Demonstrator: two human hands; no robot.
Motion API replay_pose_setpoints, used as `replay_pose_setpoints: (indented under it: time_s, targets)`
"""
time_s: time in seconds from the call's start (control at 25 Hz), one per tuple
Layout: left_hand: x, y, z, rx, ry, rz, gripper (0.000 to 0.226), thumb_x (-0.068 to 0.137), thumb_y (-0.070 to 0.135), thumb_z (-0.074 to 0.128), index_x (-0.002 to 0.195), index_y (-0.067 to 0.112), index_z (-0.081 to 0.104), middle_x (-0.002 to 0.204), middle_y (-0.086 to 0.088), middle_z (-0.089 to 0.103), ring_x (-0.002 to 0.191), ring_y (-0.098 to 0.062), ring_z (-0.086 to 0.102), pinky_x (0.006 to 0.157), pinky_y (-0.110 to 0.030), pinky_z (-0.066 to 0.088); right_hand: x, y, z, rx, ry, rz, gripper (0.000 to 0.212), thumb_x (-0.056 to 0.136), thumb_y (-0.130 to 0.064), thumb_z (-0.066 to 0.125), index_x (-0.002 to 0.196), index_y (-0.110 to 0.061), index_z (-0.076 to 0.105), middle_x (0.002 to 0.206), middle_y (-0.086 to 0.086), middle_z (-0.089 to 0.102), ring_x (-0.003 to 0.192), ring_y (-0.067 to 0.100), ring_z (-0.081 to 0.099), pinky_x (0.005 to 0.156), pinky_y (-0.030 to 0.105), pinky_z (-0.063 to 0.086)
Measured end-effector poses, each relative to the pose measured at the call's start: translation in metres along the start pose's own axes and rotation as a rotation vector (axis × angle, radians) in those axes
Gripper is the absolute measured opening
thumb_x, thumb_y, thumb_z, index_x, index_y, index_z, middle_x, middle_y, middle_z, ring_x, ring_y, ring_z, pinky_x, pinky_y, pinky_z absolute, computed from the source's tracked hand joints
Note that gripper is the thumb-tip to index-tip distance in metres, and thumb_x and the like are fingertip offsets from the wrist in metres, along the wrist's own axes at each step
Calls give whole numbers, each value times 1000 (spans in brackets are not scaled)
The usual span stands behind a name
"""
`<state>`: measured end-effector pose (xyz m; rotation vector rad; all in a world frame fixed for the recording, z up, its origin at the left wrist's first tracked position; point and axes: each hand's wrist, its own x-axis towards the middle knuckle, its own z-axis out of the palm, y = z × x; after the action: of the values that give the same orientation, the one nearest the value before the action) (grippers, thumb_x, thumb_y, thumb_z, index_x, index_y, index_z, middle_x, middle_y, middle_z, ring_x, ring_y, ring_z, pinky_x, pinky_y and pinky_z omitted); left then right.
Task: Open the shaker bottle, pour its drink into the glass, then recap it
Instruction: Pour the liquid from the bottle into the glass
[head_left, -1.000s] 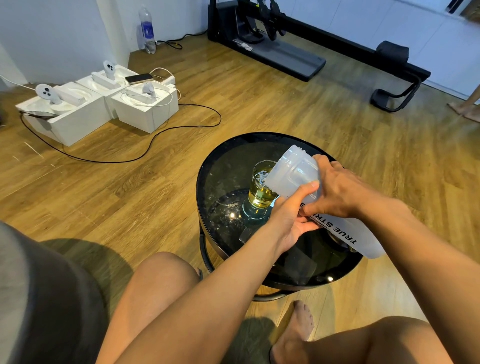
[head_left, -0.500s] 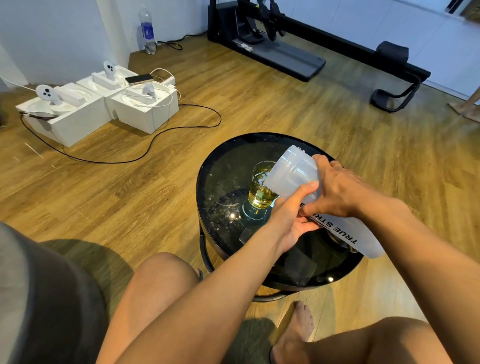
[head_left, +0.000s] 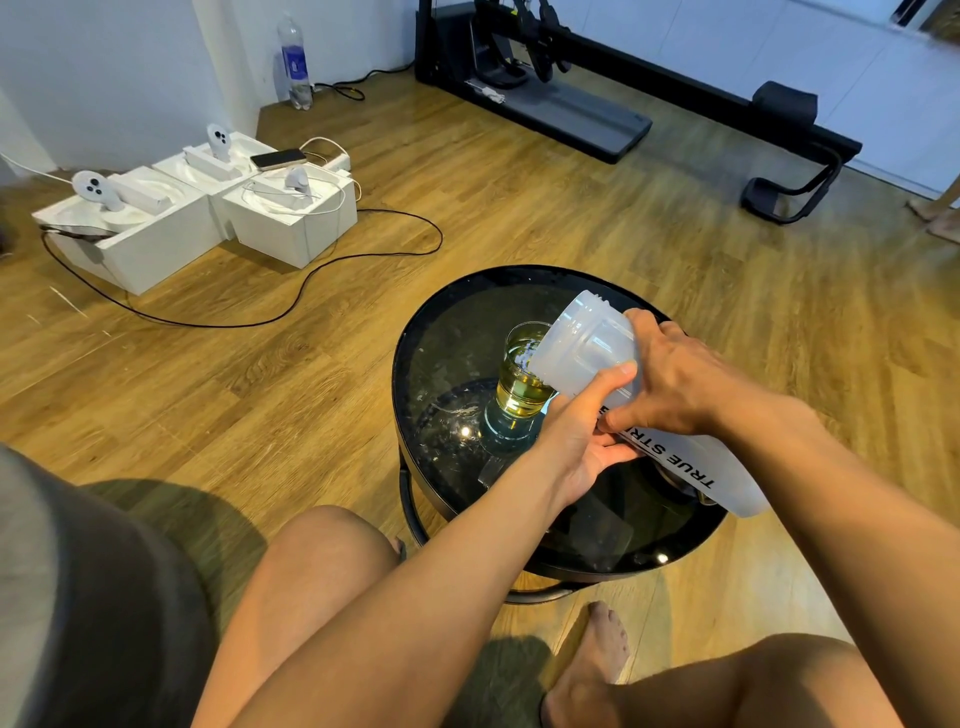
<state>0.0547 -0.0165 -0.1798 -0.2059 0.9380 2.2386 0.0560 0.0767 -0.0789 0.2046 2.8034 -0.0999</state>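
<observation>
A translucent white shaker bottle (head_left: 587, 345) with black lettering is uncapped and tipped steeply, its threaded mouth over the rim of a clear glass (head_left: 519, 379). The glass stands on the round black glass table (head_left: 441, 332) and holds yellow drink to about half its height. My right hand (head_left: 680, 382) grips the bottle's middle from above. My left hand (head_left: 582, 436) supports the bottle from below, thumb pressed on its side. The bottle's cap is not clearly visible; a dark shape sits behind the bottle's base.
White boxes (head_left: 291, 218) with controllers and a phone stand on the wooden floor at left, with a black cable (head_left: 363, 254) trailing toward the table. A water bottle (head_left: 293, 62) stands by the wall. A black exercise machine (head_left: 571, 104) lies at the back. My knees flank the table.
Almost nothing has moved; both hands keep the bottle tilted over the glass, and the drink level in the glass looks the same.
</observation>
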Motion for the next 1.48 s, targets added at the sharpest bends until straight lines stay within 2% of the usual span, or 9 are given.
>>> replay_pose_setpoints:
  time_s: [0.24, 0.56, 0.76, 0.88, 1.0, 1.24, 1.4, 1.48]
  targets:
    - [0, 0, -1, 15, -3, 11, 51, 84, 22, 72, 131, 15, 54, 127, -24, 63, 114, -39, 63, 93, -57, 52, 0, 0, 0, -2, -1, 4, 112, 56, -52, 85, 141, -21, 20, 125, 15, 45, 114, 38, 50, 94, 52, 46]
    - [-1, 0, -1, 15, -8, 9, 47, 84, 22, 73, 127, 16, 56, 125, -23, 64, 113, -38, 64, 93, -58, 52, 2, 1, 1, 0, 6, 6, 113, 56, -52, 85, 142, -22, 19, 127, 15, 45, 116, 39, 49, 96, 53, 45]
    - [-1, 0, -2, 19, -21, 16, 42, 84, 22, 73, 123, 17, 57, 115, -18, 67, 110, -36, 65, 90, -55, 54, 2, 2, 3, 1, 12, -4, 114, 56, -52, 85, 143, -21, 18, 126, 15, 45, 115, 39, 50, 95, 53, 46]
    - [-1, -1, -2, 24, -33, 24, 36, 84, 22, 73, 117, 20, 59, 108, -15, 70, 104, -33, 67, 83, -51, 57, 3, 5, 5, 17, 18, -13, 114, 57, -51, 85, 144, -22, 17, 125, 15, 45, 113, 37, 51, 94, 52, 46]
    - [-1, -2, -3, 49, -34, 33, 38, 83, 22, 74, 118, 20, 60, 107, -13, 71, 103, -32, 68, 81, -50, 58, 3, 8, 9, 33, 32, -21, 114, 56, -50, 84, 144, -23, 16, 123, 14, 46, 111, 36, 52, 92, 52, 48]
    - [2, -1, -5, 142, -46, 86, 27, 82, 24, 75, 107, 21, 66, 91, -3, 77, 92, -23, 72, 87, -53, 57, 4, 16, 17, 181, 89, -61, 107, 52, -48, 80, 139, -25, 21, 119, 11, 48, 112, 35, 50, 90, 50, 48]
    - [-1, 8, -5, 302, -24, 135, 41, 78, 29, 78, 115, 19, 65, 105, -7, 76, 103, -27, 70, 92, -55, 54, 1, 22, 26, 323, 168, -98, 113, 42, -62, 64, 141, -29, 20, 124, 9, 48, 115, 32, 48, 92, 49, 46]
    - [-2, 14, -2, 423, -5, 177, 49, 73, 35, 79, 118, 21, 65, 107, -4, 76, 103, -26, 70, 89, -52, 56, 0, 26, 31, 399, 234, -119, 110, 44, -62, 66, 140, -32, 21, 124, 6, 48, 113, 29, 50, 90, 49, 48]
